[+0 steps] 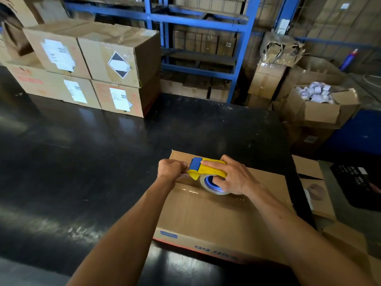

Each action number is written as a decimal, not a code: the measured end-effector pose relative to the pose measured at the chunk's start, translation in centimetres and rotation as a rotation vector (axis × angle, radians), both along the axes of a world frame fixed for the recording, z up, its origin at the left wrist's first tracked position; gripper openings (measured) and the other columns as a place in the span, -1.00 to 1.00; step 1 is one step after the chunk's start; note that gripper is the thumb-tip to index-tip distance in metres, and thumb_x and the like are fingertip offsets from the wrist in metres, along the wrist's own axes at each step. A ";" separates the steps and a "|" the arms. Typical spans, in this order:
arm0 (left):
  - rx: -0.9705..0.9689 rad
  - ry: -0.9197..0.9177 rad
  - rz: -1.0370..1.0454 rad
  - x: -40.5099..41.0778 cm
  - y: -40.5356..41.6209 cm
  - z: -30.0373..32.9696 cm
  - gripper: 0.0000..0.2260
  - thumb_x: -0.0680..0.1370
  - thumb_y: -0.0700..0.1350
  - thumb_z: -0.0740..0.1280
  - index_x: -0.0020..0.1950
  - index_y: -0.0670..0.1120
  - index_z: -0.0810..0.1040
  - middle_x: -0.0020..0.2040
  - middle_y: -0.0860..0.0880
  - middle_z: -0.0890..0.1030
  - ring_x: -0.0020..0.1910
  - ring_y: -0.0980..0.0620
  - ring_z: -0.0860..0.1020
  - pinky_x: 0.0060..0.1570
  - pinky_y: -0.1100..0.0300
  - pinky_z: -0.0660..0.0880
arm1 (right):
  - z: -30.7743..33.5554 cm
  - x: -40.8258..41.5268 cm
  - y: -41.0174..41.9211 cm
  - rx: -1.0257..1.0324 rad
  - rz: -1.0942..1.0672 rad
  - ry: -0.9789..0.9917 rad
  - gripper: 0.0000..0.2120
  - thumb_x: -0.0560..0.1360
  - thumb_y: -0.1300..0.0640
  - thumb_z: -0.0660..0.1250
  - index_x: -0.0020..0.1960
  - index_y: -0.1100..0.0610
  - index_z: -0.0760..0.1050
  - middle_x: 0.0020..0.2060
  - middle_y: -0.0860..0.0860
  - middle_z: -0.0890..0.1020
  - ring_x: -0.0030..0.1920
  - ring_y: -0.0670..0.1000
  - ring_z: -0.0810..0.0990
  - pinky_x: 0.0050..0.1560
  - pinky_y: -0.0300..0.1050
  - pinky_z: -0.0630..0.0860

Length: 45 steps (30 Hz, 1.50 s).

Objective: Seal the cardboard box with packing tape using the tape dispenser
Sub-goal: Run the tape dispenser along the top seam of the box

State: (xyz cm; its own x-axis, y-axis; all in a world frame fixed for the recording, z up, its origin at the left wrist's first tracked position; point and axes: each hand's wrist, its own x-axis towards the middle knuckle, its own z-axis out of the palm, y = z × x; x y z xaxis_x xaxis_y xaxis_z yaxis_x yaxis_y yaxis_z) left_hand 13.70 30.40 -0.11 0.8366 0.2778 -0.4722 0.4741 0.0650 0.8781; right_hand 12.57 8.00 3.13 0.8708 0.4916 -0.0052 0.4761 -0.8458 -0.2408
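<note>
cardboard box [210,215] lies flat on the black table [82,153], near edge. right hand [233,176] fingers wrapped around yellow tape dispenser [208,169] on the box's far-left top; left hand [171,169] fingers pinched at its front. stacked cartons [92,65] beyond.

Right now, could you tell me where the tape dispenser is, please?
The tape dispenser sits on the cardboard box's far left corner, gripped by the right hand.

Closed cardboard box [216,213] lies flat on the dark surface [92,151]. Right hand [233,178] wraps the yellow tape dispenser [208,169] on the box top; left hand [171,169] pinches at the dispenser's front end, near the box's far left corner.
</note>
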 end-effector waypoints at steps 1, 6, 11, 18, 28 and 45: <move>-0.005 0.001 0.022 0.1 1.2 0.5 -0.92 0.55 -0.30 0.40 -0.11 -0.29 0.66 -0.30 -0.15 0.70 -0.42 0.01 0.66 -0.41 0.21 0.59 | 0.1 0.2 0.2 -0.006 0.008 -0.010 -0.41 0.46 -0.17 0.21 0.47 -0.33 0.18 -0.06 -0.06 0.34 -0.16 -0.04 0.43 -0.26 -0.18 0.45; -0.034 0.062 0.069 -0.7 8.3 2.0 -0.92 0.58 -0.30 0.37 -0.03 -0.30 0.64 -0.22 -0.21 0.73 -0.24 -0.12 0.72 -0.30 0.08 0.69 | 0.5 0.5 -0.1 -0.065 0.053 -0.033 -0.44 0.44 -0.22 0.19 0.44 -0.35 0.25 -0.06 -0.08 0.35 -0.18 -0.05 0.43 -0.27 -0.22 0.32; 0.021 0.039 0.072 -2.5 9.1 -0.9 -0.91 0.57 -0.20 0.44 0.00 -0.21 0.69 -0.20 -0.14 0.73 -0.26 -0.06 0.63 -0.40 0.20 0.58 | 0.9 0.8 1.1 -0.182 0.102 -0.044 -0.45 0.47 -0.24 0.18 0.45 -0.37 0.21 0.00 -0.12 0.29 -0.15 -0.08 0.39 -0.22 -0.23 0.32; 0.027 -0.013 0.179 -2.9 8.0 -3.1 -0.94 0.47 -0.09 0.55 -0.15 -0.07 0.74 -0.16 -0.05 0.74 -0.16 0.01 0.68 -0.09 0.12 0.64 | 1.6 1.2 1.3 -0.216 0.103 -0.042 -0.43 0.39 -0.29 0.13 0.40 -0.41 0.26 -0.07 -0.09 0.36 -0.22 -0.03 0.45 -0.27 -0.17 0.36; 0.172 0.061 0.210 -2.9 6.3 -4.7 -0.94 0.49 -0.12 0.49 -0.16 -0.07 0.75 -0.18 -0.07 0.73 -0.17 -0.04 0.67 0.02 0.02 0.66 | 1.9 1.0 1.4 -0.300 0.154 -0.028 -0.46 0.51 -0.26 0.23 0.47 -0.32 0.22 -0.03 -0.10 0.31 -0.16 -0.04 0.40 -0.31 -0.26 0.23; 0.222 0.044 0.183 -3.3 6.2 -5.6 -0.92 0.53 -0.12 0.44 -0.12 -0.06 0.73 -0.15 -0.06 0.71 -0.12 -0.05 0.67 0.00 0.01 0.65 | 1.5 1.0 1.8 -0.296 0.130 0.009 -0.46 0.50 -0.27 0.22 0.46 -0.33 0.23 -0.06 -0.10 0.30 -0.16 -0.04 0.41 -0.33 -0.28 0.21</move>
